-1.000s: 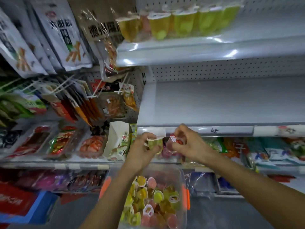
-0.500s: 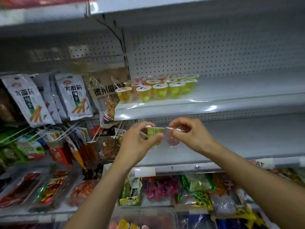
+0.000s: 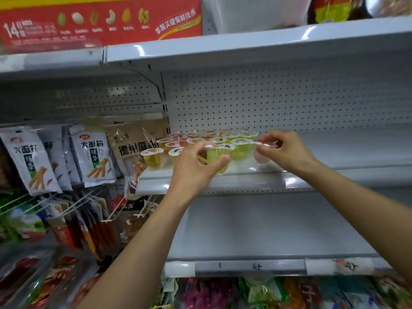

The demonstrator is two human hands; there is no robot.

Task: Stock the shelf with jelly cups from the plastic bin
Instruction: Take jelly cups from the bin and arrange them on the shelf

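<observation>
My left hand (image 3: 196,162) grips a green jelly cup (image 3: 217,158) at the front edge of the grey shelf (image 3: 312,175), just in front of the cups that stand there. My right hand (image 3: 283,150) pinches a pink jelly cup (image 3: 262,158) by its lid rim, right of the green one and low over the shelf. Several yellow, green and pink jelly cups (image 3: 200,141) stand in rows at the shelf's left end. The plastic bin is out of view.
The shelf stretches bare to the right of the cups. A second grey shelf (image 3: 267,230) lies below, with packaged snacks (image 3: 256,291) under it. Hanging snack bags (image 3: 93,157) fill the left bay. A red box (image 3: 100,18) sits on the top shelf.
Both hands have risen from the bin, each with a jelly cup, past the lower shelf to the shelf with the cups. The view has tilted up and the bin has left the frame.
</observation>
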